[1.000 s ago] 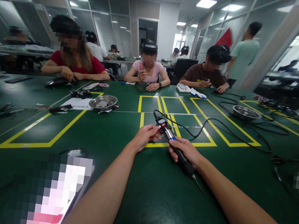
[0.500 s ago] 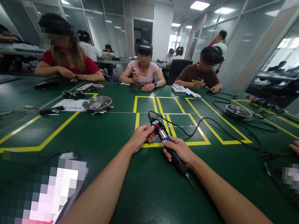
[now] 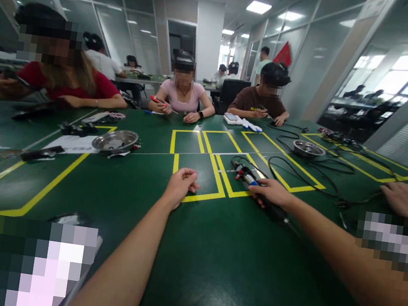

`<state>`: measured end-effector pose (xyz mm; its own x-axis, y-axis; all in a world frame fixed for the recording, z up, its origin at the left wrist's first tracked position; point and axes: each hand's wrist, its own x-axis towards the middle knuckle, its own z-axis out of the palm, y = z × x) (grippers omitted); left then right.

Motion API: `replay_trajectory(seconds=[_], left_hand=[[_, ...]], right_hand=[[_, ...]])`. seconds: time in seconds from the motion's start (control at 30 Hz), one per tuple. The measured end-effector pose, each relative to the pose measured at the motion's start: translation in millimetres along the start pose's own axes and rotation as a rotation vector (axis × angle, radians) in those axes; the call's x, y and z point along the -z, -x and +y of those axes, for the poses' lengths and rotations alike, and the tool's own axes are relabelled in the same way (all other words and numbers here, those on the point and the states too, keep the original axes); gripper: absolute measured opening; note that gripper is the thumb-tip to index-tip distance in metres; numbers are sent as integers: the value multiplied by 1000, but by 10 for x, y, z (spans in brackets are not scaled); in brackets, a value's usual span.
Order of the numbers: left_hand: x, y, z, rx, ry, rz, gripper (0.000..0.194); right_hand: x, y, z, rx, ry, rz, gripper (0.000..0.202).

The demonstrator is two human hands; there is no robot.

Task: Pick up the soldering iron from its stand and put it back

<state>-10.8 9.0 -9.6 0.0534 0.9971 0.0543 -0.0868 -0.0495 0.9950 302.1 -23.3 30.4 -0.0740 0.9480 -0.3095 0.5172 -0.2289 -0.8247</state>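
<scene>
My right hand (image 3: 272,193) is wrapped around a corded electric screwdriver (image 3: 248,175), a dark tool with a silver and blue collar and a thin metal shaft at its near end. The tool lies low over the table, by the yellow tape, its cable end pointing away from me. My left hand (image 3: 182,188) rests on the green table (image 3: 205,254) inside a taped box, fingers loosely curled and apart, with nothing visible in them. A gap separates it from the screwdriver.
Steel bowls stand left (image 3: 115,141) and right (image 3: 309,149). A black cable (image 3: 300,169) loops across the right side, near a power plug (image 3: 341,203). Another person's hand (image 3: 405,201) lies at the right edge. Several people sit opposite. A paper sheet (image 3: 70,143) lies left.
My left hand has let go of the screwdriver's far end. My right hand has moved it to the right, away from the left hand. The view has turned slightly right.
</scene>
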Motion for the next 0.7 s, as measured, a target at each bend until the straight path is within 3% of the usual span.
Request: replay_trajectory(seconds=[0.13, 0.23, 0.47, 0.63, 0.7], left_hand=[[25, 3, -10, -38, -9, -78, 32], [27, 12, -2, -43, -6, -114, 32], [13, 25, 7, -34, 22, -114, 30], [-6, 14, 24, 4, 39, -81, 34], [-2, 14, 19, 5, 26, -93, 34]], right_hand=[[1062, -73, 139, -215, 884, 410, 33], [1418, -15, 185, -206, 1079, 438, 30], [1266, 87, 281, -145, 1171, 362, 14], [1202, 26, 257, -141, 1151, 411, 23], [1068, -28, 217, -119, 1017, 444, 29]])
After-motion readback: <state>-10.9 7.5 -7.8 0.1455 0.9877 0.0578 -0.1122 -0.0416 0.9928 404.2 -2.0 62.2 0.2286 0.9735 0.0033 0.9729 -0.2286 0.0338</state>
